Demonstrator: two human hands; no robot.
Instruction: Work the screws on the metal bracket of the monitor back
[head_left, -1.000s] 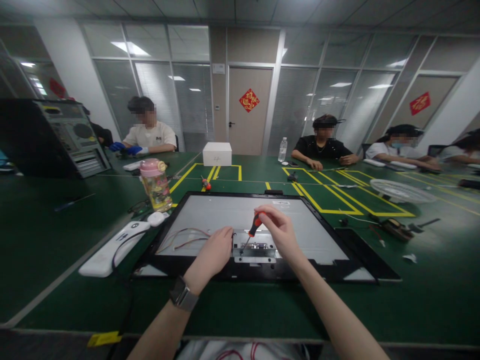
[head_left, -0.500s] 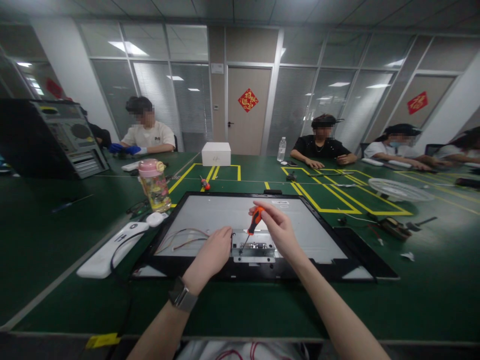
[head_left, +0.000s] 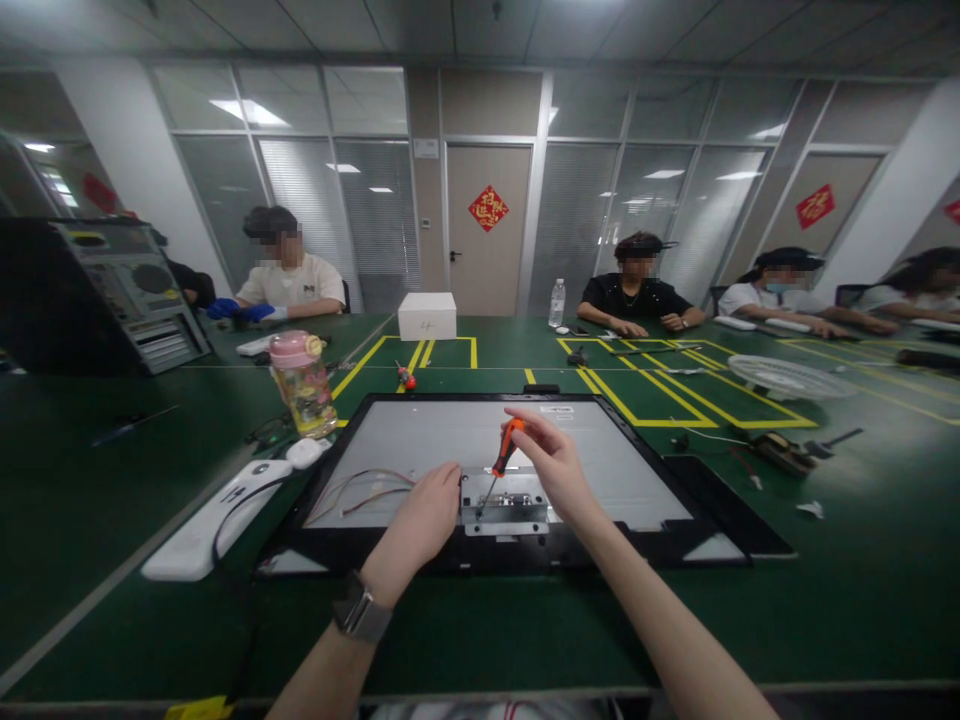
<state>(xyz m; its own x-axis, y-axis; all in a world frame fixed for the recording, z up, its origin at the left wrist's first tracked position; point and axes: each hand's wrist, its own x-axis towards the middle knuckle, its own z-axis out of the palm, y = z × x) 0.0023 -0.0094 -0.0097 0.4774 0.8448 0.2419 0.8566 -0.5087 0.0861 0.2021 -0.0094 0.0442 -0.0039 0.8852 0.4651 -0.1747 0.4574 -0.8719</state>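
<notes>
1. Your right hand [head_left: 551,462] has its grip clenched on the orange handle of a small screwdriver [head_left: 504,452], with thumb and fingertips pinching the handle near its top.
2. The screwdriver slants down and to the left from that grip. Its thin shaft ends at the left part of a metal plate [head_left: 517,512].
3. The metal plate sits on the back of a screen panel [head_left: 420,430], close to the panel's near edge. The panel lies flat on the green table [head_left: 525,630] straight in front of you.
4. Your left hand [head_left: 420,520] rests on the panel just beside the plate's left edge, knuckles up and fingers curled under. You cannot tell from here whether its grip pinches anything.
5. The screwdriver tip lies between your two hands, nearer the left one.
6. Thin wires [head_left: 360,485] run over the panel to the left of your left hand.
7. A pink-capped bottle [head_left: 302,383] stands off the panel's far left corner.
</notes>
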